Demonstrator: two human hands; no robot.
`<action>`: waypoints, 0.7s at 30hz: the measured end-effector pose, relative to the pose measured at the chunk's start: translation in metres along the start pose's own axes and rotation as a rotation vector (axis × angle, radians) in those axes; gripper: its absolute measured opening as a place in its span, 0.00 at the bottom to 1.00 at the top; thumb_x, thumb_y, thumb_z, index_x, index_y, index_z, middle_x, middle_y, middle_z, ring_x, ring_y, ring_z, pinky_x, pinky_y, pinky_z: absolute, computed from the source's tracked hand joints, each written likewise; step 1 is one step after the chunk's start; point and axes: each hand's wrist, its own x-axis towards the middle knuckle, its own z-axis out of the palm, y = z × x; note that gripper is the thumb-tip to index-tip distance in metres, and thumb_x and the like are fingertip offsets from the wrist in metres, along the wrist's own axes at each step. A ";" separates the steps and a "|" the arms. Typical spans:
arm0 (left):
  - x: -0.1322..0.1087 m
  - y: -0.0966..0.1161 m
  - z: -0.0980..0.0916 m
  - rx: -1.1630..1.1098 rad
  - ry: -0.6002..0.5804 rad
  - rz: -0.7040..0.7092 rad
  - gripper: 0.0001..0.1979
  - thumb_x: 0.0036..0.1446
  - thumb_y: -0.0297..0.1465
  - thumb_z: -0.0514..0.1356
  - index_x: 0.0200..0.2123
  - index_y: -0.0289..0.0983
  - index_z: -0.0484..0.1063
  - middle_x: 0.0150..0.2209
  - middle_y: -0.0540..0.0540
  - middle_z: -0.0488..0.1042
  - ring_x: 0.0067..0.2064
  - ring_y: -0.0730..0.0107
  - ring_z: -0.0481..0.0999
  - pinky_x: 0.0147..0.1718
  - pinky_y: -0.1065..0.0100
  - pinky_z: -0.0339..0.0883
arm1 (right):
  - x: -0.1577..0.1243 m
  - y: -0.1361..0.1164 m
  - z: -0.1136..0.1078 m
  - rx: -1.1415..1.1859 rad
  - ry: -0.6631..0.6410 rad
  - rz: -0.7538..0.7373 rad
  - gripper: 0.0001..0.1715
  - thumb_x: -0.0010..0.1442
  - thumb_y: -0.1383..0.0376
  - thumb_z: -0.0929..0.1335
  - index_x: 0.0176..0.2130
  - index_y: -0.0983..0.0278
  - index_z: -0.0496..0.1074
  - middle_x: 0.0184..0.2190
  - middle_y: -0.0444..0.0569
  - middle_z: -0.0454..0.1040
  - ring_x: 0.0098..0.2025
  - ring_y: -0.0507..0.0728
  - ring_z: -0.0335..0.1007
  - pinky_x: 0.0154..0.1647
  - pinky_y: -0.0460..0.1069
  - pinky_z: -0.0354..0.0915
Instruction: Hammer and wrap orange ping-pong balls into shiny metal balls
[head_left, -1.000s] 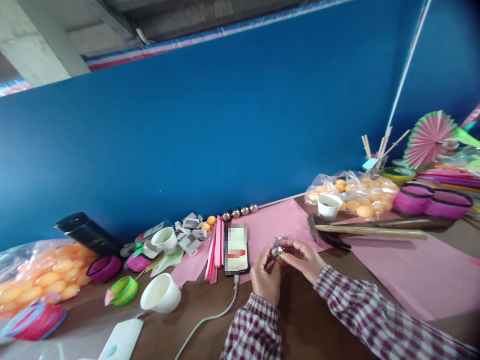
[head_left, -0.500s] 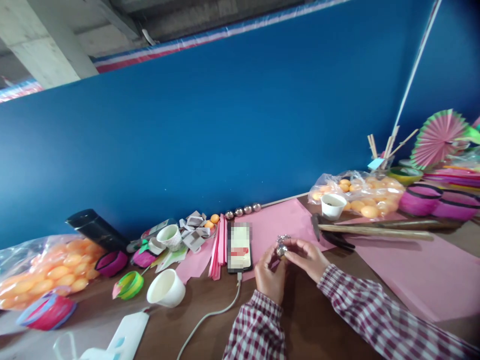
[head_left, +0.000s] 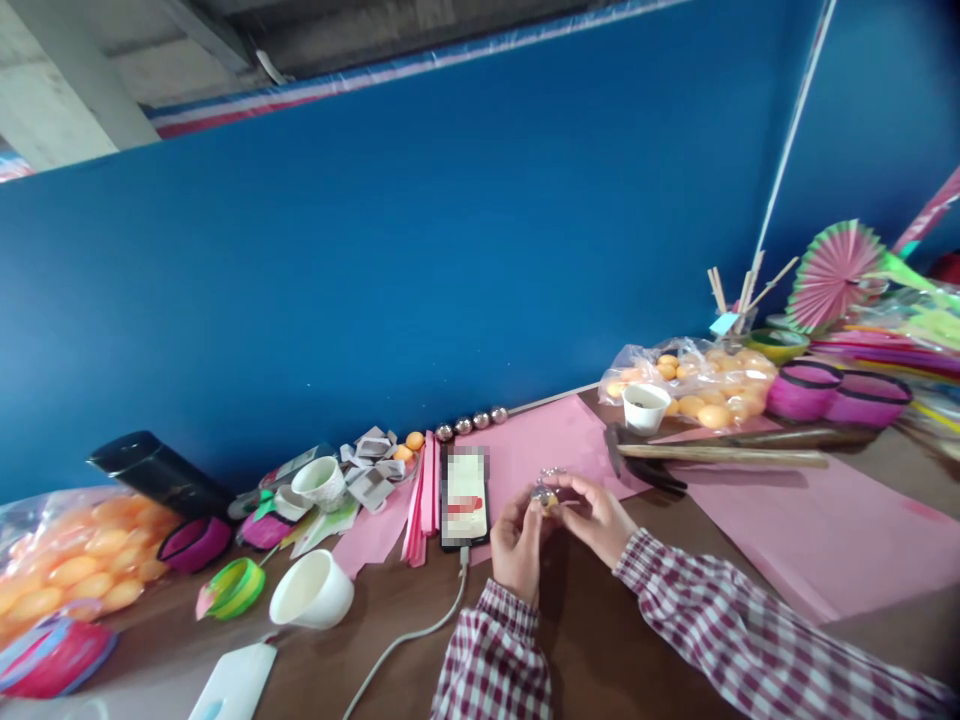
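Observation:
My left hand (head_left: 516,552) and my right hand (head_left: 602,518) meet over the table, fingertips pinched on a small shiny silver piece (head_left: 543,496) with a yellowish patch; its exact kind is too small to make out. Just beyond the fingers, more small silver bits (head_left: 553,472) show against a pink paper sheet (head_left: 534,428); I cannot tell whether they join the held piece. Left of my hands lies a phone (head_left: 464,500) with a white cable (head_left: 420,630) plugged into its lower end. Several shiny metal balls (head_left: 463,425) stand in a row behind the phone.
To the right, two hammers (head_left: 735,455) lie by a small white cup (head_left: 646,408) and a bag of orange balls (head_left: 716,385). On the left are a white cup (head_left: 312,590), a green ring-shaped piece (head_left: 235,588), a dark bottle (head_left: 161,475) and another bag of orange balls (head_left: 82,560).
The view has shifted slightly right, so everything sits further left. Both hands still pinch the silver piece, which appears turned a little, with a yellowish patch now showing.

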 end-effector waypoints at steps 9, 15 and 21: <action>0.002 0.000 -0.002 0.035 0.020 -0.003 0.18 0.44 0.37 0.62 0.39 0.33 0.71 0.36 0.42 0.75 0.37 0.67 0.75 0.36 0.67 0.68 | -0.006 0.001 0.004 -0.168 0.001 -0.151 0.20 0.49 0.68 0.67 0.44 0.60 0.67 0.43 0.49 0.69 0.37 0.54 0.68 0.36 0.49 0.68; -0.005 0.011 0.008 -0.056 0.044 -0.045 0.18 0.44 0.36 0.62 0.39 0.34 0.70 0.36 0.44 0.74 0.35 0.70 0.74 0.32 0.70 0.67 | -0.007 -0.001 0.002 -0.227 0.014 -0.176 0.22 0.52 0.66 0.65 0.48 0.58 0.65 0.46 0.49 0.68 0.40 0.55 0.68 0.40 0.50 0.67; -0.008 0.020 0.013 -0.108 0.084 -0.095 0.16 0.41 0.33 0.65 0.34 0.31 0.70 0.31 0.45 0.74 0.31 0.73 0.73 0.29 0.74 0.65 | -0.006 0.003 0.001 -0.340 0.026 -0.296 0.24 0.50 0.66 0.67 0.49 0.57 0.65 0.47 0.49 0.68 0.50 0.59 0.62 0.47 0.54 0.63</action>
